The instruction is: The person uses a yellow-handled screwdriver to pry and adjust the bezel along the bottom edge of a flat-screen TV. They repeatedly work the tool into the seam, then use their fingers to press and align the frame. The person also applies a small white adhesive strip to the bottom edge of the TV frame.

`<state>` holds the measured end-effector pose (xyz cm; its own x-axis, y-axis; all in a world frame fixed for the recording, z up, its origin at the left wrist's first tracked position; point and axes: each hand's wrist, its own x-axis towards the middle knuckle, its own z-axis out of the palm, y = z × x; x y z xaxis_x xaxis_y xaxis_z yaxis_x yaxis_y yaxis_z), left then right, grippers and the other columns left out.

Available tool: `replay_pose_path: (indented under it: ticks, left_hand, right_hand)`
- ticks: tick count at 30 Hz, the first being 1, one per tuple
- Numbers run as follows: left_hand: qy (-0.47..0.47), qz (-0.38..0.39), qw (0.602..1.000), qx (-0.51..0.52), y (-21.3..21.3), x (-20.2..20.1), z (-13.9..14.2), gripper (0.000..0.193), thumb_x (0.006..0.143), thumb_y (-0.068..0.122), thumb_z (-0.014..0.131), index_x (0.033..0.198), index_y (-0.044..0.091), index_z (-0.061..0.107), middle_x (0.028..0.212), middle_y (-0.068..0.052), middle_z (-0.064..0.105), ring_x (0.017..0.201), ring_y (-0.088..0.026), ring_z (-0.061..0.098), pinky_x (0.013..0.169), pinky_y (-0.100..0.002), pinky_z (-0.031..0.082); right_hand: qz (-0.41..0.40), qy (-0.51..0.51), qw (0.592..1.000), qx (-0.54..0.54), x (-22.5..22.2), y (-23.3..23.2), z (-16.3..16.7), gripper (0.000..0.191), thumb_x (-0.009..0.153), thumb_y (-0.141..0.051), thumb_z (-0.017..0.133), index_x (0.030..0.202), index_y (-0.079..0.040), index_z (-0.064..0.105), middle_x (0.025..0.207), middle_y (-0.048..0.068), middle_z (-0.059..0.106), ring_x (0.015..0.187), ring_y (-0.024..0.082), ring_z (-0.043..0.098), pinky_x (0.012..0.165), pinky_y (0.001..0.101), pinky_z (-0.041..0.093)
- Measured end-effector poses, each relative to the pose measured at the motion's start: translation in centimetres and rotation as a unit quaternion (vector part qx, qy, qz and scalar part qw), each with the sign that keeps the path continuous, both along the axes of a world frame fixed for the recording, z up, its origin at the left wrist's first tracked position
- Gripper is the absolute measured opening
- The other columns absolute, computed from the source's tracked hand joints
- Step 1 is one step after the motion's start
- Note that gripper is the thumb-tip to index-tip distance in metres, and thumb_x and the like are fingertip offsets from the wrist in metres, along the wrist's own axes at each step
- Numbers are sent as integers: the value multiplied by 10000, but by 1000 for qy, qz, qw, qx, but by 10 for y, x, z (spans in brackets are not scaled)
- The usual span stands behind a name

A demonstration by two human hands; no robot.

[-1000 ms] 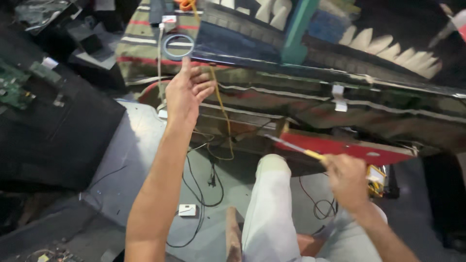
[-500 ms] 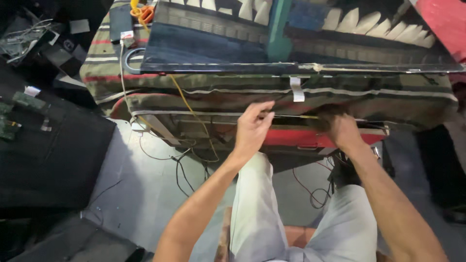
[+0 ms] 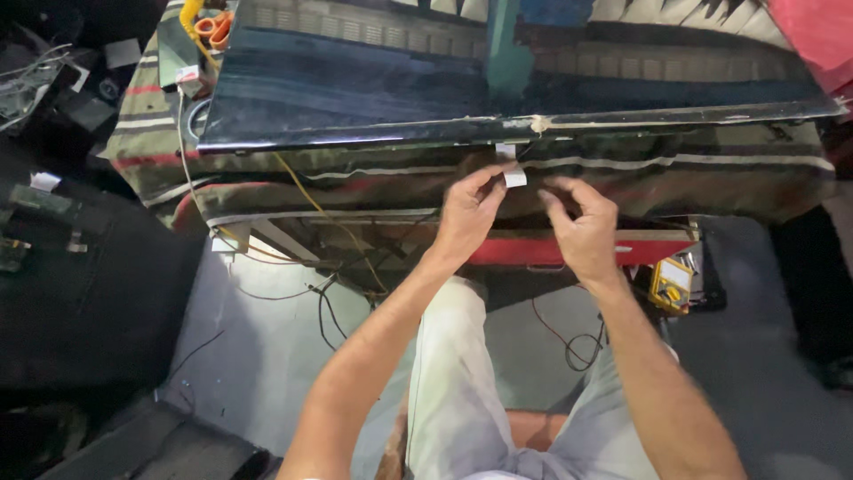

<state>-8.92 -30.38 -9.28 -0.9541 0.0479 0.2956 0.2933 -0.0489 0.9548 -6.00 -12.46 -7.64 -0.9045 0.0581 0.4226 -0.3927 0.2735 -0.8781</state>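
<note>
Striped cloth [image 3: 711,182] is covering the workbench in front of me, with a large dark flat panel [image 3: 373,89] lying across it and a yellow wire [image 3: 311,200] trailing down its left front. My left hand [image 3: 469,218] is reaching up from my knee, wrist bent back, thumb and forefinger pinching a small white tape tab [image 3: 514,176] that is hanging just under the panel's front edge. My right hand [image 3: 582,227] is hovering just beside it, fingers curled loosely and holding nothing. A yellow meter [image 3: 671,284] is sitting lower right.
</note>
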Motion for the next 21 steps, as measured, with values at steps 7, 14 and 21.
replay_pose_path:
  ticks: [7, 14, 21]
  left_hand:
    - [10, -15, 999, 32, 8, -10, 2, 226, 1045, 26, 628, 1250, 18, 723, 965, 45, 705, 795, -6, 547, 689, -175, 464]
    - [-59, -9, 996, 71, 9, -20, 3, 178, 1041, 160, 678, 1140, 39, 762, 866, 52, 699, 737, 2, 543, 585, -170, 418]
    - [-110, -1, 987, 116, 15, -27, 9, 178, 1020, 249, 694, 1009, 79, 747, 848, 53, 715, 722, -8, 599, 562, -175, 460]
  right_hand:
    - [108, -17, 982, -153, -22, -13, 6, 253, 1015, 9, 659, 1267, -1, 679, 1040, 2, 719, 877, 51, 650, 795, 209, 557]
    - [113, -82, 965, -223, -45, -16, -6, 181, 1020, -54, 677, 1185, 11, 714, 950, 34, 724, 793, 87, 673, 700, 230, 579]
    - [107, -90, 932, -334, -62, -26, -15, 119, 1015, -98, 702, 1066, 8, 711, 849, 49, 708, 665, 99, 646, 561, 225, 519]
